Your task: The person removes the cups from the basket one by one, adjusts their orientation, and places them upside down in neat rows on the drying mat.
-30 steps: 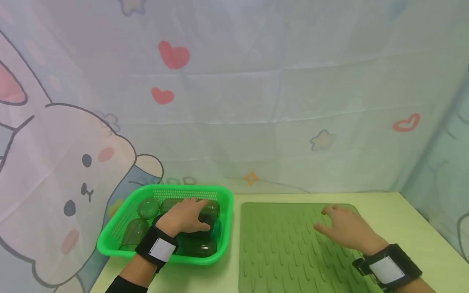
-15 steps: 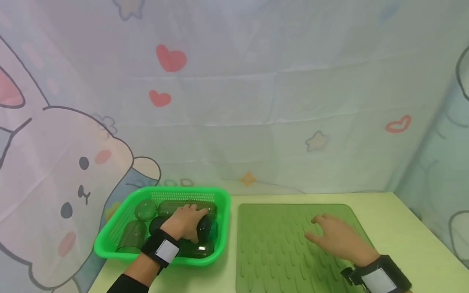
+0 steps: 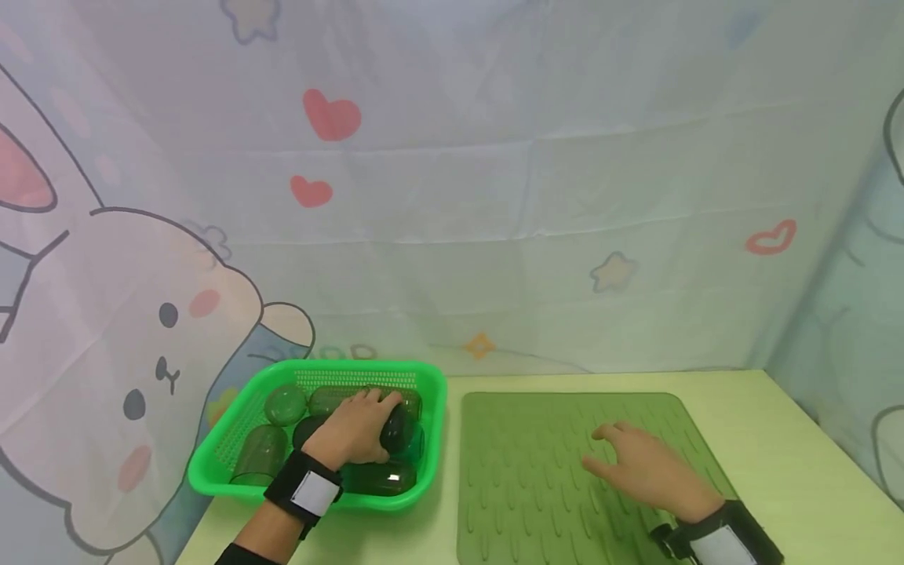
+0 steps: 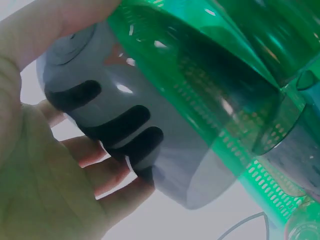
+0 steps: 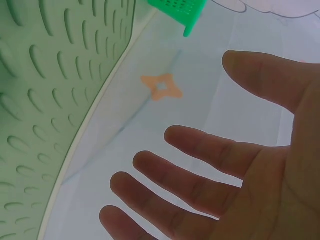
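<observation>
In the head view, my left hand [image 3: 351, 430] reaches into the green plastic basket [image 3: 439, 428] and grips a dark see-through cup [image 3: 398, 429] lying on its side. The left wrist view shows this cup [image 4: 175, 160] close up, tinted grey, with thumb over its near side and fingers curled behind it, showing dark through the wall. Other cups lie around it: an olive cup [image 3: 261, 453], a round green one [image 3: 286, 405], a dark green cup [image 3: 381, 479] in front. My right hand [image 3: 648, 471] hovers over the green mat [image 3: 519, 479], holding nothing, fingers spread in the right wrist view.
The basket stands at the left of a pale yellow-green table [image 3: 784, 463], beside the mat with its raised ridges. A printed cloth [image 3: 452, 290] hangs behind the table, and another cloth [image 3: 858, 329] closes off the right side.
My left hand has settled lower into the basket and its fingers have closed round the dark cup. The right hand has drifted slightly left and towards me over the mat.
</observation>
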Action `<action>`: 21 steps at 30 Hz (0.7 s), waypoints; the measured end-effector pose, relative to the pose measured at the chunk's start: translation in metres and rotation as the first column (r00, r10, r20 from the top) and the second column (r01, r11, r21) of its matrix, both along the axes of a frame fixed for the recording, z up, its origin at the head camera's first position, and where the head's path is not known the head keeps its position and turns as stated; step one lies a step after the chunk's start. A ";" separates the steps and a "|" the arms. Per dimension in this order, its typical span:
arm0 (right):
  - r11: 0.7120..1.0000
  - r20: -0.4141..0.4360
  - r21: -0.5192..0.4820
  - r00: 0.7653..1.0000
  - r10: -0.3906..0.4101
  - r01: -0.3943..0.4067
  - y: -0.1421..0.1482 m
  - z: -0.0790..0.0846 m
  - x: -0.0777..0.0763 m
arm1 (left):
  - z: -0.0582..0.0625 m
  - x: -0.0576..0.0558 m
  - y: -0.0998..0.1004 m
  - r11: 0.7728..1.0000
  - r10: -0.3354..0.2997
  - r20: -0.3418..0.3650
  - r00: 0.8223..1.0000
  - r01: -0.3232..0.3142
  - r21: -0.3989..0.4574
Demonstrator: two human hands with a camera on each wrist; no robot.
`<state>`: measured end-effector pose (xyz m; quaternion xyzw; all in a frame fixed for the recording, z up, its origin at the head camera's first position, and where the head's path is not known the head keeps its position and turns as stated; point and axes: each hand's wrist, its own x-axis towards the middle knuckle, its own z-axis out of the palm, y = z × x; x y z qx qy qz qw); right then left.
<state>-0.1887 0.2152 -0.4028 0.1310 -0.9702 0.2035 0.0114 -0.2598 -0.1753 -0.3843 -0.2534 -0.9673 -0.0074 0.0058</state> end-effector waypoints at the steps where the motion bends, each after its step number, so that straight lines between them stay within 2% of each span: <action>1: 1.000 -0.003 -0.003 1.000 0.000 0.000 -0.001 0.000 0.000 | 0.000 0.000 0.000 1.000 -0.004 -0.011 1.000 0.004 0.021; 8: 1.000 -0.012 -0.029 1.000 0.009 -0.009 -0.004 -0.002 0.002 | 0.002 0.005 -0.001 0.992 -0.040 -0.062 0.997 0.047 0.117; 13: 0.999 -0.008 -0.043 1.000 0.006 -0.006 -0.004 -0.002 0.000 | 0.011 0.010 -0.002 0.986 -0.024 -0.114 0.993 0.043 0.163; 16: 0.998 -0.007 -0.053 1.000 0.021 -0.021 -0.004 -0.001 -0.001 | 0.017 0.013 -0.001 0.973 -0.022 -0.181 0.983 0.062 0.221; 21: 0.996 -0.011 -0.080 0.999 0.037 -0.038 -0.004 -0.001 -0.003 | 0.025 0.020 0.008 0.931 -0.027 -0.264 0.964 0.120 0.344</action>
